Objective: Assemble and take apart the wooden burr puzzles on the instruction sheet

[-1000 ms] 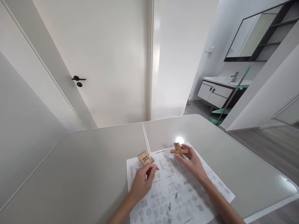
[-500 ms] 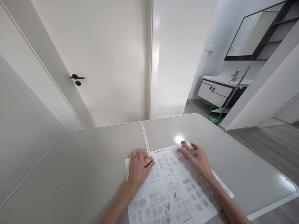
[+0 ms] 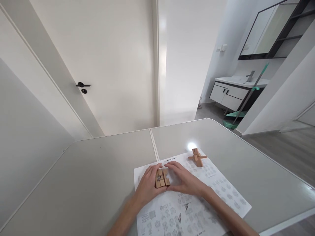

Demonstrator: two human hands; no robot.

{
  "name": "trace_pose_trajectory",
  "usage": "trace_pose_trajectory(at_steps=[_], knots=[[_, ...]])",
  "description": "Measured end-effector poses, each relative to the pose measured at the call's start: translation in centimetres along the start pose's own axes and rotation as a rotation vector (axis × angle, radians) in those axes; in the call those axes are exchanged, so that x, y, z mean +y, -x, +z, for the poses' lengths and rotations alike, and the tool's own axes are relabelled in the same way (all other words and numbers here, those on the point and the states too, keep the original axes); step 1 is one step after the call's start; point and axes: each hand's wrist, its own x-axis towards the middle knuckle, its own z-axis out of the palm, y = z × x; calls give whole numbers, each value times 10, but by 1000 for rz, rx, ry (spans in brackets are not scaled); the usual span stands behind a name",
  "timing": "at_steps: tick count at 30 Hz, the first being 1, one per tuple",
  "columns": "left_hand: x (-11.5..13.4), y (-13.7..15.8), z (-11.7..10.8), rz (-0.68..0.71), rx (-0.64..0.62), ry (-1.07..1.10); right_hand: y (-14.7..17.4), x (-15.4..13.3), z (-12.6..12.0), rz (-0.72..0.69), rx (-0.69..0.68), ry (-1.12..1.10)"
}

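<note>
A squarish cluster of small wooden puzzle blocks lies on the printed sheet. My left hand is wrapped round its left side, thumb along the near edge. On the other side, my right hand curves with thumb and fingers apart. Its thumb tip is by the near right corner, and paper shows between palm and blocks. Farther right, a cross-shaped wooden piece with a dark mark on its top rests on the sheet's upper right, apart from both hands.
Beneath the sheet is a grey table with a pale seam. Past its far edge stands a white door with a black handle. A sink cabinet and a green-handled broom are at the right.
My right hand has let go of the cross-shaped piece and moved left to the block cluster. The cluster, in my left hand, has shifted slightly right and nearer. The view has tilted slightly.
</note>
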Motion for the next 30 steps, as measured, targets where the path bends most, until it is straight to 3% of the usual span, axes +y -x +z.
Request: trace_pose_trajectory(at_steps=[3, 6, 11, 18, 23, 26, 30], knots=[[-3, 3, -9, -4, 10, -44, -4, 7, 4, -6, -32, 8], [-6, 6, -20, -3, -19, -39, -5, 10, 5, -2, 35, -49], [-5, 4, -29, -48, -34, 96, -5, 7, 2, 114, 164, -303], [-3, -1, -27, -137, 54, 323, -7, 7, -3, 146, 262, -632], [-8, -1, -27, -181, 52, 448, -7, 10, 1, 280, 211, -679], [-11, 0, -26, -180, 54, 543, -9, 7, 5, 289, 191, -742], [-16, 2, -24, -271, 146, 365, -10, 2, 7, 264, 153, -798]])
